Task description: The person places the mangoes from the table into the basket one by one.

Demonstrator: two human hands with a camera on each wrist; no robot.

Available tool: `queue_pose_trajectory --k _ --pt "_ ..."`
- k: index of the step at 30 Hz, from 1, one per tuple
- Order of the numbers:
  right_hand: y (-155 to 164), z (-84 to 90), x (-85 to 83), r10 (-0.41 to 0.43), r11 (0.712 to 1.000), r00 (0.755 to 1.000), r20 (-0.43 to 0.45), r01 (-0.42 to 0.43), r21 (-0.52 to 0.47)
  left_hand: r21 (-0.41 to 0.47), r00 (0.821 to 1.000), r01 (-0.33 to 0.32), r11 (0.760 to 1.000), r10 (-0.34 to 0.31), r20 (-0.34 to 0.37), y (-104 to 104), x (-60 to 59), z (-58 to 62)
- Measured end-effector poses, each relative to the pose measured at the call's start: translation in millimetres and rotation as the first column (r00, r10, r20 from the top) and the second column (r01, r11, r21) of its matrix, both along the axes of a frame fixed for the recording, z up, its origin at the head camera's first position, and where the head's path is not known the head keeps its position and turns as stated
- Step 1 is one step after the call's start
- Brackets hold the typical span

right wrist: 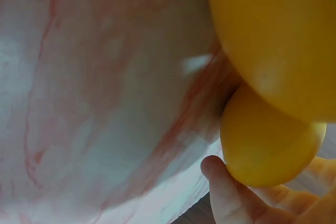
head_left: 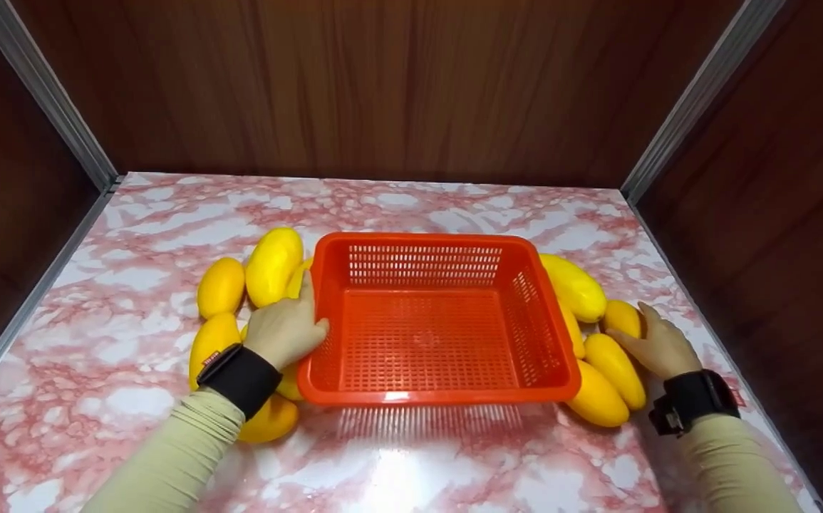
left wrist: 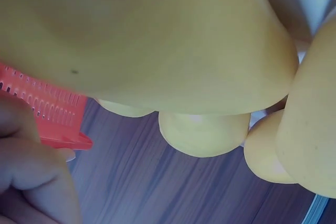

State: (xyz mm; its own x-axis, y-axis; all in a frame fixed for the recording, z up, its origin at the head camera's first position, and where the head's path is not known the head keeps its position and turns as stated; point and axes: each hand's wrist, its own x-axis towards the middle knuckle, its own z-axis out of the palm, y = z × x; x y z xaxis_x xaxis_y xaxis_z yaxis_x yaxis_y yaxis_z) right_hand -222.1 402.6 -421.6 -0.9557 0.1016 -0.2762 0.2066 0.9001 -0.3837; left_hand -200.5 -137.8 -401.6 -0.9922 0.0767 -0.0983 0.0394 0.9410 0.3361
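Mangoes (head_left: 221, 288) spread on table (head_left: 290, 477) both sides of basket (head_left: 397, 396); none placed inside, work judged barely begun. Small mango (head_left: 622, 318) held by fingers (right wrist: 230, 195) of right hand (head_left: 662, 348); left hand (head_left: 284, 329) at basket, grip cannot be told.

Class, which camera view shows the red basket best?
The head view: nearly all of the red basket shows, little hidden by the left hand. The left wrist view catches one slotted part; the right wrist view, none.
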Motion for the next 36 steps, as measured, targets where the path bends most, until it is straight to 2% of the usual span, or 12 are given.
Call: queue_pose_trajectory --k 8,17,23,30,36 --pt "0 1.9 0.5 -0.031 0.998 0.997 0.068 0.034 -0.051 0.002 1.000 0.002 1.000 -0.002 -0.009 -1 1.1 0.2" --pt "-2 -0.7 0.3 -0.026 0.996 0.999 0.019 0.027 -0.084 0.008 1.000 -0.007 1.000 0.007 -0.030 -3 3.7 -0.4" --pt "1 3.9 5.7 -0.072 0.989 0.997 0.009 0.072 -0.129 0.010 0.999 0.000 1.000 0.000 -0.034 1 1.6 -0.3" --pt "-3 15.0 7.7 -0.109 0.985 0.988 -0.106 0.092 -0.147 0.006 1.000 0.002 1.000 -0.002 -0.031 1 1.5 -0.1" --pt "-19 29.1 9.4 -0.117 0.988 0.960 -0.254 0.088 -0.123 0.007 1.000 0.001 1.000 -0.001 -0.021 0 1.9 0.5"
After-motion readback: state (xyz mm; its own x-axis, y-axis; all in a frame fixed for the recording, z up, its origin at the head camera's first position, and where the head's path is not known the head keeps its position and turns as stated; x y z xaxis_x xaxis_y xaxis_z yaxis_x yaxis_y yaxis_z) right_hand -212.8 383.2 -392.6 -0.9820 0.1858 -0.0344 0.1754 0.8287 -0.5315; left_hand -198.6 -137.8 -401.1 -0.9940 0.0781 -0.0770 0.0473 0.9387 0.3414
